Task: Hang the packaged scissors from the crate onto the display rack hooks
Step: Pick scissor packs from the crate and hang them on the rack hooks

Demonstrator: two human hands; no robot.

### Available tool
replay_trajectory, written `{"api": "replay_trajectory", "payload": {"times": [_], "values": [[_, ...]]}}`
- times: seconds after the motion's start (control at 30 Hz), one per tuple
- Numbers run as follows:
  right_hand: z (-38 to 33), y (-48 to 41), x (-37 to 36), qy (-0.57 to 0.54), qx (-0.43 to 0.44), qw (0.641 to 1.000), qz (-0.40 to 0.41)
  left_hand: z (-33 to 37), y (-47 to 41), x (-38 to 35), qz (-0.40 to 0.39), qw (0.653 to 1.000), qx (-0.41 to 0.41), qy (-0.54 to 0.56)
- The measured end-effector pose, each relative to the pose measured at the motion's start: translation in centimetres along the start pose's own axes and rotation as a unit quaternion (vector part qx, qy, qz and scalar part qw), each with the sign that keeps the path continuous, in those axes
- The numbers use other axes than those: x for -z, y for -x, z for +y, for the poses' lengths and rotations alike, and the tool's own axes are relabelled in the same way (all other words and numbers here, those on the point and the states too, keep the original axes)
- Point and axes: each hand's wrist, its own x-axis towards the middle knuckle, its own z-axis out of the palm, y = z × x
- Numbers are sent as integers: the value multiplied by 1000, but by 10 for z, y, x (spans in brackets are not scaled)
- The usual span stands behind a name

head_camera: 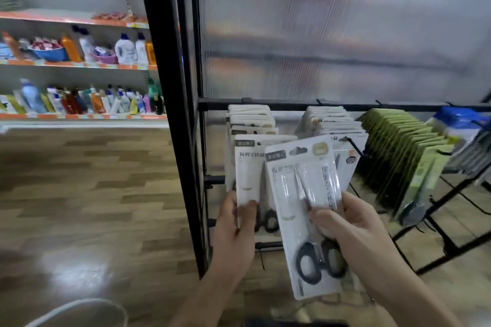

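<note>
We stand in a shop with a wood-pattern floor [93,194]. Left of the rail [292,107], shelves [74,64] carry bottles and tubs. The rail is a black bar running across a ribbed, cloudy panel [332,34] set in a black frame [164,87].

Below the rail hang two rows of white packs [249,117], and right of these a row of green packs [403,146] and some blue ones [457,119]. A bare black hook [356,148] juts out from the rail over the second white row.

The left hand [233,223] is well below the rail. It pinches the bottom of the left pack [249,167], thumb on the front and fingers behind. This pack stands upright just in front of the first white row. We cannot tell whether its top sits on a hook.

The right hand [353,225] is also below the rail. It grips the right pack [305,194] by its right edge, thumb across the clear front. That pack tilts left, overlaps the left pack and reaches up close to the bare hook without being on it. Inside it, scissors [318,260] point up towards the rail, black handles lowest.
</note>
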Motion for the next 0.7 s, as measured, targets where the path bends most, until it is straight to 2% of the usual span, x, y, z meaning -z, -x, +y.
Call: {"api": "replay_trajectory", "payload": {"times": [0.4, 0.7], "values": [[18, 16, -7, 9, -31, 999, 33, -8, 12, 16, -17, 998, -23, -54], [24, 19, -20, 2, -27, 1000, 9, -14, 17, 27, -41, 997, -1, -73]]}}
